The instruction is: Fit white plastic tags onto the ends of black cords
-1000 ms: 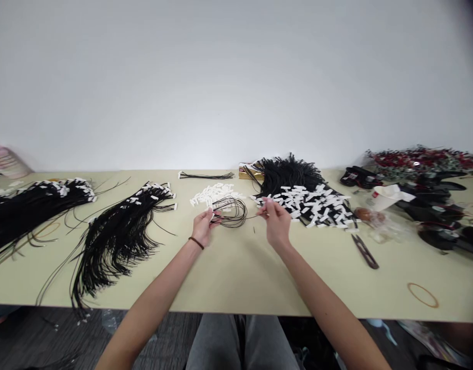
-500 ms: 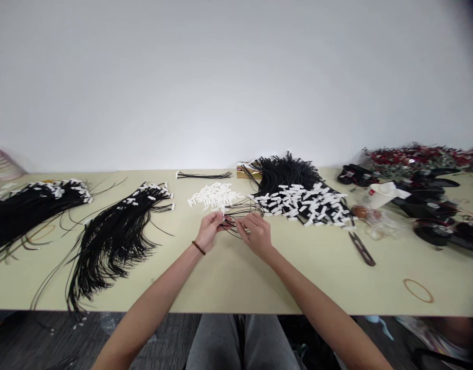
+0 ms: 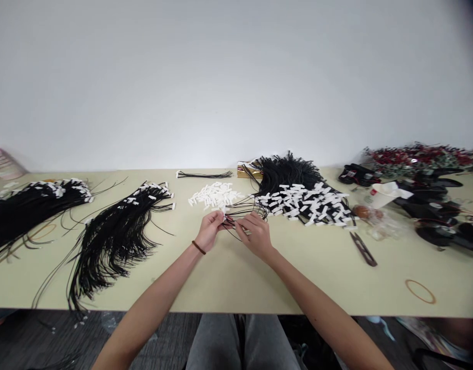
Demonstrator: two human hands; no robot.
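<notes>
- In the centre of the frame, the left grip (image 3: 208, 230) pinches the white connector (image 3: 224, 216) between thumb and fingers, at the fingertips.
- The black wires (image 3: 247, 206) of that piece run from the left fingertips toward the right of the frame, looping above the right grip (image 3: 256, 234).
- The right grip is just beside the left, its fingers curled in against the wires; whether it clasps a strand, I cannot tell.
- Just above the left grip lies the heap of loose white connectors (image 3: 214, 194), on the table (image 3: 236, 288).
- Right of centre, the pile of finished-looking harnesses (image 3: 304, 203) lies near the right grip, its nearest white ends beyond the knuckles.
- Fingers cover most of the held connector, so its slots cannot be made out.
- The right fingertips and the wire ends there are partly hidden by the hand.
- At the left edge, the black wire bundle (image 3: 26, 213) is cut off.
</notes>
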